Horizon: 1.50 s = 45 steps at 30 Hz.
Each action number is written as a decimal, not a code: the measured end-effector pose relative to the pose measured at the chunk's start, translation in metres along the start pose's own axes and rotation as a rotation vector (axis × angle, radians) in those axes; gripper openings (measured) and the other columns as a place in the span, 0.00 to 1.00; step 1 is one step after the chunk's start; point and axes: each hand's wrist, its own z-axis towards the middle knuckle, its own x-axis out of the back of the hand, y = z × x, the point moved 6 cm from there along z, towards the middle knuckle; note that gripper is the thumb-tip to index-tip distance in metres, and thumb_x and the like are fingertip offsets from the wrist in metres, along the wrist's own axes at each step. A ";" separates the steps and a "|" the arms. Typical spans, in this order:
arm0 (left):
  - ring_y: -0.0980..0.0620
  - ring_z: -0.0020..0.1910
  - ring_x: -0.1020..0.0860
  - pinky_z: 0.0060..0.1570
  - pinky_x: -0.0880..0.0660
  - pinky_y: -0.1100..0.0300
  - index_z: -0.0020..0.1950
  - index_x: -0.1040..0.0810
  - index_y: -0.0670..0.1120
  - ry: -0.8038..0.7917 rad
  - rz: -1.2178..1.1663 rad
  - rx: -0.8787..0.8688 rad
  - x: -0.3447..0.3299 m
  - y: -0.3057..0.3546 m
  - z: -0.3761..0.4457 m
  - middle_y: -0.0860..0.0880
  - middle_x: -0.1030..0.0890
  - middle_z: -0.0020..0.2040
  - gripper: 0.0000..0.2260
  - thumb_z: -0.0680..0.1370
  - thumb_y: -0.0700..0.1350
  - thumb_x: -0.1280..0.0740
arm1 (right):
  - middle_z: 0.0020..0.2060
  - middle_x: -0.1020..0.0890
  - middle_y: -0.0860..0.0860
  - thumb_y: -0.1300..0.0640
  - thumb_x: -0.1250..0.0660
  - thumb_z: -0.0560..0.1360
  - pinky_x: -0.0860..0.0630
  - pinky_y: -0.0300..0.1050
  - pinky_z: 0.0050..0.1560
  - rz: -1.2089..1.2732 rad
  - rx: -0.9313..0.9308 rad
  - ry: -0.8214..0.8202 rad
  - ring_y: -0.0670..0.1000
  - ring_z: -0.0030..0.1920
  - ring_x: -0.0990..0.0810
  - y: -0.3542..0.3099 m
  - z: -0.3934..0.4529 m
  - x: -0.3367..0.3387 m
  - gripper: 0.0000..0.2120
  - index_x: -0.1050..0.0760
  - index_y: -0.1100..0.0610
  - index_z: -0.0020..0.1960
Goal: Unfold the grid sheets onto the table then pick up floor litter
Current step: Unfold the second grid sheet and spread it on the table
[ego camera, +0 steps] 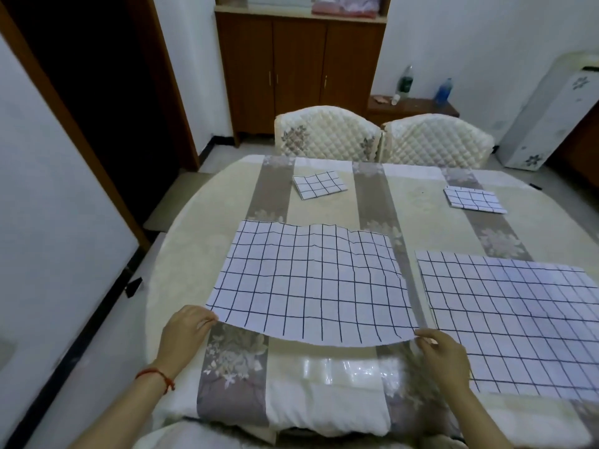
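Note:
An unfolded white grid sheet is spread over the near middle of the table, its near edge lifted and sagging. My left hand pinches its near left corner. My right hand pinches its near right corner. A second unfolded grid sheet lies flat to the right. Two folded grid sheets rest farther back, one at centre, one at the right.
Two quilted chairs stand behind the table. A wooden cabinet is at the back wall, a low stand with bottles to its right. A white appliance stands far right. A dark bit lies on the floor at left.

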 end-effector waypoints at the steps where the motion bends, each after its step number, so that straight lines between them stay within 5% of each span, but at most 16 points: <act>1: 0.57 0.45 0.28 0.38 0.28 0.63 0.37 0.17 0.43 -0.024 0.014 -0.003 -0.005 -0.001 -0.003 0.47 0.16 0.37 0.07 0.64 0.33 0.24 | 0.49 0.17 0.51 0.61 0.34 0.73 0.24 0.48 0.48 -0.045 0.001 -0.020 0.54 0.49 0.20 0.003 -0.002 -0.003 0.08 0.22 0.47 0.43; 9: 0.49 0.37 0.20 0.36 0.24 0.56 0.34 0.18 0.44 -0.090 0.074 -0.005 -0.015 -0.005 -0.023 0.47 0.17 0.34 0.02 0.65 0.37 0.28 | 0.61 0.24 0.57 0.60 0.34 0.72 0.26 0.51 0.53 -0.350 0.007 -0.155 0.59 0.57 0.24 0.013 -0.009 -0.010 0.09 0.18 0.53 0.49; 15: 0.47 0.40 0.19 0.39 0.21 0.52 0.37 0.17 0.44 -0.165 0.199 -0.049 -0.023 -0.010 -0.037 0.46 0.15 0.38 0.11 0.63 0.37 0.38 | 0.53 0.17 0.54 0.65 0.36 0.70 0.38 0.51 0.67 -0.638 0.141 -0.263 0.57 0.64 0.27 -0.002 -0.020 -0.010 0.13 0.18 0.56 0.51; 19: 0.46 0.47 0.20 0.45 0.22 0.48 0.47 0.17 0.42 -0.122 0.161 -0.028 -0.031 0.011 -0.019 0.43 0.16 0.46 0.16 0.65 0.38 0.41 | 0.53 0.18 0.60 0.67 0.35 0.72 0.30 0.55 0.62 -0.455 0.182 -0.114 0.61 0.56 0.22 -0.024 -0.009 -0.016 0.13 0.21 0.61 0.55; 24: 0.43 0.57 0.22 0.55 0.26 0.45 0.55 0.20 0.43 -0.230 0.144 -0.053 -0.080 0.067 0.036 0.42 0.19 0.56 0.17 0.72 0.48 0.42 | 0.66 0.28 0.58 0.54 0.42 0.77 0.37 0.48 0.68 -0.317 0.272 -0.236 0.57 0.68 0.31 -0.069 0.020 -0.082 0.20 0.32 0.60 0.68; 28: 0.43 0.70 0.34 0.68 0.38 0.44 0.66 0.29 0.44 -0.325 0.135 -0.037 -0.126 0.104 0.071 0.43 0.29 0.69 0.27 0.74 0.55 0.53 | 0.72 0.35 0.58 0.45 0.50 0.77 0.44 0.51 0.72 -0.349 0.390 -0.262 0.57 0.73 0.40 -0.096 0.042 -0.136 0.26 0.37 0.58 0.71; 32: 0.48 0.76 0.51 0.73 0.52 0.45 0.74 0.46 0.50 -0.403 0.270 0.023 -0.166 0.106 0.086 0.48 0.48 0.77 0.23 0.80 0.54 0.52 | 0.76 0.44 0.53 0.39 0.66 0.71 0.53 0.53 0.74 -0.464 0.431 -0.282 0.54 0.76 0.50 -0.096 0.060 -0.169 0.36 0.45 0.52 0.74; 37: 0.46 0.76 0.55 0.72 0.60 0.44 0.75 0.54 0.54 -0.379 0.313 0.100 -0.177 0.067 0.063 0.48 0.53 0.77 0.38 0.69 0.68 0.73 | 0.72 0.64 0.42 0.35 0.71 0.70 0.68 0.48 0.72 -0.538 0.341 -0.311 0.46 0.74 0.65 -0.050 0.057 -0.166 0.35 0.61 0.44 0.74; 42: 0.45 0.76 0.54 0.72 0.59 0.43 0.74 0.55 0.53 -0.357 0.290 0.136 -0.171 0.064 0.059 0.48 0.52 0.77 0.38 0.69 0.70 0.71 | 0.75 0.61 0.44 0.31 0.81 0.63 0.74 0.43 0.68 -0.534 0.307 -0.302 0.45 0.73 0.66 -0.034 0.056 -0.152 0.39 0.66 0.43 0.71; 45: 0.45 0.76 0.55 0.72 0.59 0.42 0.74 0.57 0.53 -0.362 0.295 0.150 -0.170 0.064 0.059 0.48 0.53 0.77 0.38 0.68 0.70 0.72 | 0.76 0.58 0.46 0.30 0.76 0.66 0.69 0.49 0.72 -0.530 0.296 -0.307 0.48 0.75 0.64 -0.039 0.054 -0.150 0.40 0.62 0.45 0.74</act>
